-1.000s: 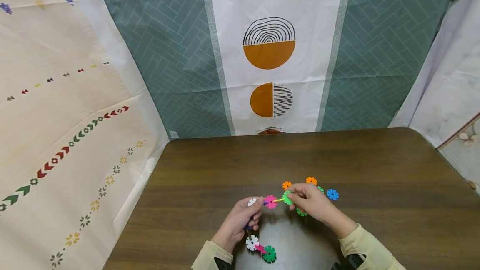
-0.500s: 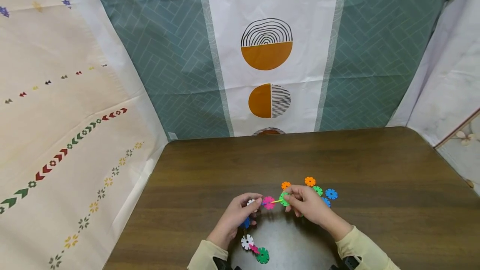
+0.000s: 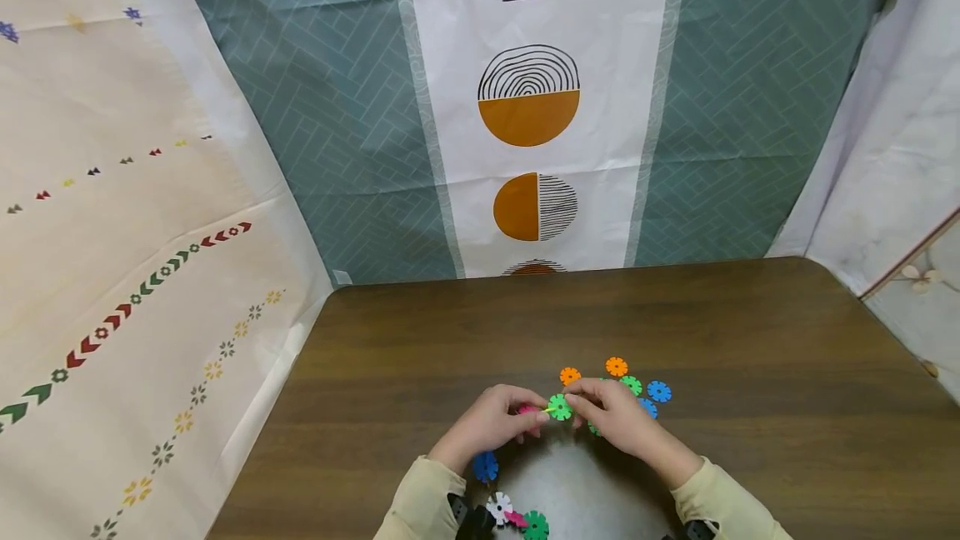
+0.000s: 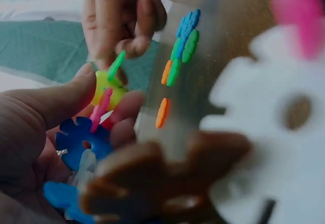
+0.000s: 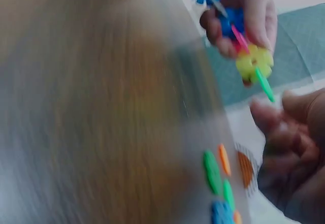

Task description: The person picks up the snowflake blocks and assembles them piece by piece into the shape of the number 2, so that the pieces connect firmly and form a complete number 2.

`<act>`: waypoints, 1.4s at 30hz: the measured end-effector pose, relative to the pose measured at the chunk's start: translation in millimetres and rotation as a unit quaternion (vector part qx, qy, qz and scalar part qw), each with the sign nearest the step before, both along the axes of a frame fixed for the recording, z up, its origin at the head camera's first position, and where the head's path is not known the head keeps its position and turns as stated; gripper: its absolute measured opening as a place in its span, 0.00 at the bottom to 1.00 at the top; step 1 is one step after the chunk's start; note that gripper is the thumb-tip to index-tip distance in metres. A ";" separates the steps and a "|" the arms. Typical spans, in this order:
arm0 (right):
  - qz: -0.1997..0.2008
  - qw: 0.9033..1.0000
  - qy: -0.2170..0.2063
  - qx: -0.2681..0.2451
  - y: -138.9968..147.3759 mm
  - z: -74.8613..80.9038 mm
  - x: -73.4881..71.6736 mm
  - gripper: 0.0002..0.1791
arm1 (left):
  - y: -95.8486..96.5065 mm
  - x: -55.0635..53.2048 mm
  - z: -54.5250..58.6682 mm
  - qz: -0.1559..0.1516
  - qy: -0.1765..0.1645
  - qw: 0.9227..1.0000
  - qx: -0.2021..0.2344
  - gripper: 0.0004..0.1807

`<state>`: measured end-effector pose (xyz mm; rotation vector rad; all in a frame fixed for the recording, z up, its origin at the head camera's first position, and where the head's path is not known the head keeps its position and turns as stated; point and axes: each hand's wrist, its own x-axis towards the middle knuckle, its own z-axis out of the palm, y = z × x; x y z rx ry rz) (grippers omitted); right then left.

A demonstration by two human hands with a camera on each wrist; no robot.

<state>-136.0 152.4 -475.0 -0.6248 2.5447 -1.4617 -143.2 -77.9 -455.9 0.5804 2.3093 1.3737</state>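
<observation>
Yellow shows at the left hand [image 3: 497, 425], whose thumb and fingers pinch a small notched disc [image 5: 246, 67] near one end of a disc chain [image 3: 485, 467]. From that hand in the head view, a bright green disc [image 3: 559, 407], slotted into the yellow one, juts out towards 3 o'clock. Just beyond it, also at 3 o'clock, is the right hand [image 3: 618, 423]: fingers loosely bent, holding nothing, fingertips close beside the green disc and, by the right wrist view, apart from it.

On its other side, the yellow piece meets a pink disc [image 4: 100, 113], then a blue disc [image 4: 71, 136] within the left palm. The chain hangs on towards 6 o'clock from the hand, through a pale disc, a second blue, a brown disc [image 4: 127, 183] and a white disc [image 3: 498, 508], ending around 5 o'clock in a darker green disc [image 3: 536, 525].

Around the right hand, loose discs lie on the brown table [image 3: 390, 340]: orange discs [image 3: 617, 367] at 10 and 12 o'clock, green at 1, blue discs [image 3: 659, 392] between 2 and 3.

Past the table, a teal cloth [image 3: 345, 107] hangs at 12 o'clock and a cream cloth [image 3: 112, 257] at 10.
</observation>
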 end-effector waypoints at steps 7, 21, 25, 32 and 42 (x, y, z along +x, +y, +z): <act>-0.063 0.977 0.068 0.194 19.3 -0.1 2.6 0.10 | -4.4 1.5 -5.6 0.016 0.018 1.000 -0.004 0.11; -0.060 0.982 0.063 0.166 21.5 -5.8 3.5 0.15 | -1.3 3.1 -14.7 0.022 0.070 0.997 -0.013 0.10; -0.054 0.993 0.043 0.091 21.3 -5.8 1.9 0.06 | -1.2 3.5 -15.3 0.025 0.074 0.997 -0.014 0.08; -0.029 0.999 0.030 -0.007 17.8 -2.8 2.2 0.04 | -0.3 3.6 -15.1 0.026 0.067 0.997 -0.016 0.07; -0.022 0.997 0.077 0.004 12.9 0.3 4.1 0.05 | -1.0 3.0 -15.9 0.014 0.036 0.999 0.006 0.09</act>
